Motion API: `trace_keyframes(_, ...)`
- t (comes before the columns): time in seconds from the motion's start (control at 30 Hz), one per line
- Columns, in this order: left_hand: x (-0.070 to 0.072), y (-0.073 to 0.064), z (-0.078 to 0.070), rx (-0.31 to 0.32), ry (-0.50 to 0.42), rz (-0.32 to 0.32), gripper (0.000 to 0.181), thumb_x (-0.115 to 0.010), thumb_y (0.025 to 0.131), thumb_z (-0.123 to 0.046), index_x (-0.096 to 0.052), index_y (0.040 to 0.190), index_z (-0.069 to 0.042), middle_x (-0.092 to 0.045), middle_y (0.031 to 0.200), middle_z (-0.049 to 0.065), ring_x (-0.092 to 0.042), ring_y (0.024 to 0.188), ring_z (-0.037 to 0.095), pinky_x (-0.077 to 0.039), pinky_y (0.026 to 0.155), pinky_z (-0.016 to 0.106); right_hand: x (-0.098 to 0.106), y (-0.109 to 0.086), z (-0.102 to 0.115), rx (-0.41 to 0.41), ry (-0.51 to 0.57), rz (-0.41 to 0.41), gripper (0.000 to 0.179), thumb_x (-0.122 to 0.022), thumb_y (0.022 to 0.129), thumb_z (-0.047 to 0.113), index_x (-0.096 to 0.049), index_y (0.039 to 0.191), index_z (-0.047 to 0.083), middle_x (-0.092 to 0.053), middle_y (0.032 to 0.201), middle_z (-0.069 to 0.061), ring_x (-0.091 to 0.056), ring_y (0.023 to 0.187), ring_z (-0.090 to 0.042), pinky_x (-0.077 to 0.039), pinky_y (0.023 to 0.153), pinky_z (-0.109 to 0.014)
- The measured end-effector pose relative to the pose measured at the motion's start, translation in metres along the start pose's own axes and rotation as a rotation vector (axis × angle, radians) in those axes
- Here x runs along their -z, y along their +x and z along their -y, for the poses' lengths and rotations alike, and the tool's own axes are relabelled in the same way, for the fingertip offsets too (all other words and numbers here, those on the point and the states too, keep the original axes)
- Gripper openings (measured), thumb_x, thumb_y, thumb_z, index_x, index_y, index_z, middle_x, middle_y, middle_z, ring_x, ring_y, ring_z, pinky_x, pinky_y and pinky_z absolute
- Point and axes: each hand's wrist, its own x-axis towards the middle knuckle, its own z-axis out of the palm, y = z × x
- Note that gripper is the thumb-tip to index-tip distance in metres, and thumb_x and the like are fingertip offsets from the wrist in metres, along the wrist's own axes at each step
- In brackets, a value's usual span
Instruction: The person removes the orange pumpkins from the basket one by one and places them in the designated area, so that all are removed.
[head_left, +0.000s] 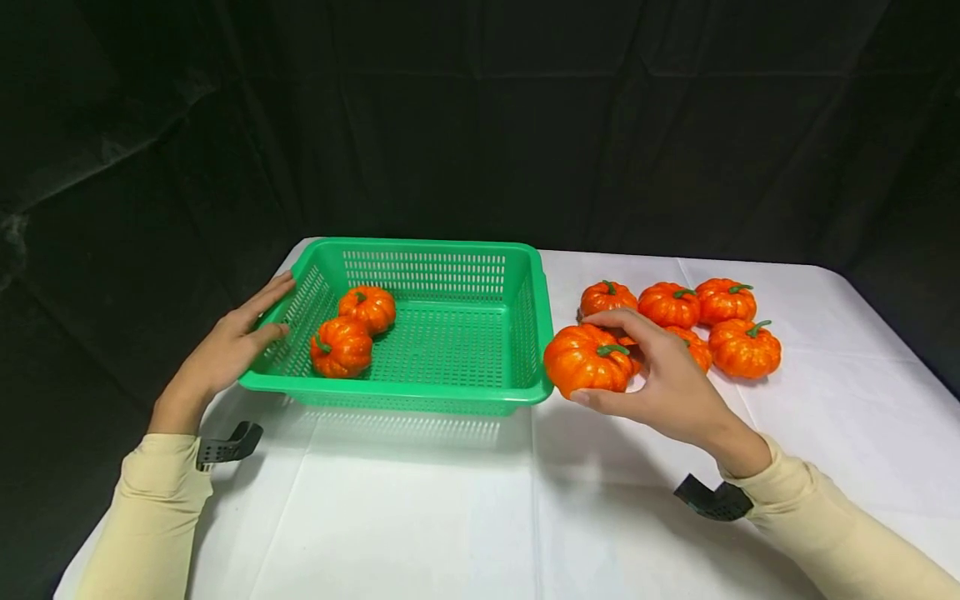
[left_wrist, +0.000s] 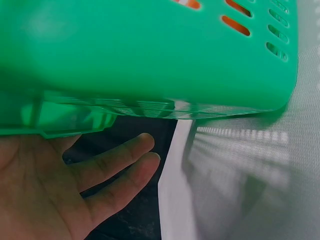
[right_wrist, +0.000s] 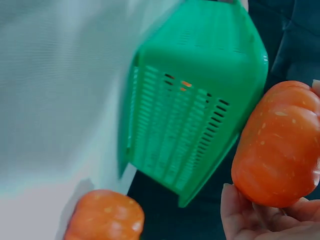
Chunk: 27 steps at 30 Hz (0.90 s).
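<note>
In the head view, the right hand (head_left: 667, 385) and the glossy, ribbed orange pumpkin (head_left: 579, 362) it grips partly cover the green-stemmed orange pumpkins (head_left: 696, 348) behind. The left wrist view cuts off the slotted green plastic basket (left_wrist: 150, 50) at top and left, its contents mere orange slivers (left_wrist: 236, 25) through the slots. The right wrist view crops the gripped pumpkin at right, another rounded orange pumpkin (right_wrist: 105, 217) at bottom, and blurs the white cloth (right_wrist: 50, 100).

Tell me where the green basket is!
In the head view, the green basket is mostly left of the middle, over the white table, between the left hand at its left end and the pumpkin in the right hand.
</note>
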Motion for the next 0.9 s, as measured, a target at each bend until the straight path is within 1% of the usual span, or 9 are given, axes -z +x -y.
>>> trace_keyframes(0.2,0.000,0.000,0.000,-0.010,-0.004,-0.006,0.065,-0.050,0.106,-0.012,-0.026,0.166,-0.010,-0.013,0.173,0.012,-0.011,0.154,0.047,-0.009,0.113,0.076,0.003,-0.011,-0.012,0.003,0.016,-0.010,0.065,-0.091,0.079,0.008,-0.059,0.135,0.012,-0.063,0.127,0.000,-0.063,0.103,-0.019,-0.053,0.089,-0.020)
trace_keyframes(0.37,0.000,0.000,0.002,-0.005,-0.004,-0.004,0.065,-0.050,0.106,-0.012,-0.026,0.166,-0.010,-0.013,0.173,0.012,-0.011,0.153,0.048,-0.009,0.113,0.077,0.001,-0.022,-0.027,-0.005,-0.042,-0.019,0.067,-0.094,0.076,0.009,-0.060,0.134,0.008,-0.063,0.126,-0.002,-0.065,0.102,-0.015,-0.050,0.091,-0.016)
trace_keyframes(0.53,-0.001,0.000,0.003,0.017,-0.004,0.008,0.065,-0.049,0.107,-0.013,-0.024,0.167,-0.012,-0.011,0.173,0.011,-0.014,0.152,0.050,-0.012,0.111,0.078,-0.003,-0.032,-0.041,-0.038,-0.106,-0.015,0.070,-0.095,0.073,0.009,-0.059,0.133,0.005,-0.064,0.123,-0.006,-0.065,0.102,-0.021,-0.049,0.089,-0.015)
trace_keyframes(0.7,-0.002,0.000,0.001,0.031,-0.002,0.014,0.065,-0.049,0.107,-0.013,-0.024,0.167,-0.012,-0.011,0.173,0.010,-0.014,0.152,0.049,-0.014,0.111,0.078,-0.004,-0.039,-0.049,-0.054,-0.197,-0.002,0.071,-0.096,0.072,0.014,-0.060,0.132,0.003,-0.065,0.124,-0.008,-0.065,0.101,-0.024,-0.052,0.086,-0.020)
trace_keyframes(0.83,-0.002,0.000,0.000,0.027,0.005,0.007,0.064,-0.049,0.107,-0.013,-0.024,0.167,-0.012,-0.011,0.173,0.009,-0.014,0.152,0.048,-0.012,0.112,0.077,-0.001,-0.040,-0.052,-0.075,-0.224,0.002,0.070,-0.096,0.073,0.018,-0.060,0.131,0.004,-0.064,0.124,-0.009,-0.066,0.102,-0.026,-0.054,0.087,-0.025)
trace_keyframes(0.9,-0.001,0.000,-0.001,0.024,0.008,0.003,0.064,-0.049,0.107,-0.013,-0.025,0.167,-0.012,-0.012,0.173,0.009,-0.014,0.152,0.048,-0.012,0.112,0.077,0.001,-0.040,-0.053,-0.091,-0.230,0.011,0.069,-0.096,0.073,0.020,-0.060,0.130,0.004,-0.063,0.124,-0.008,-0.066,0.104,-0.028,-0.055,0.089,-0.031)
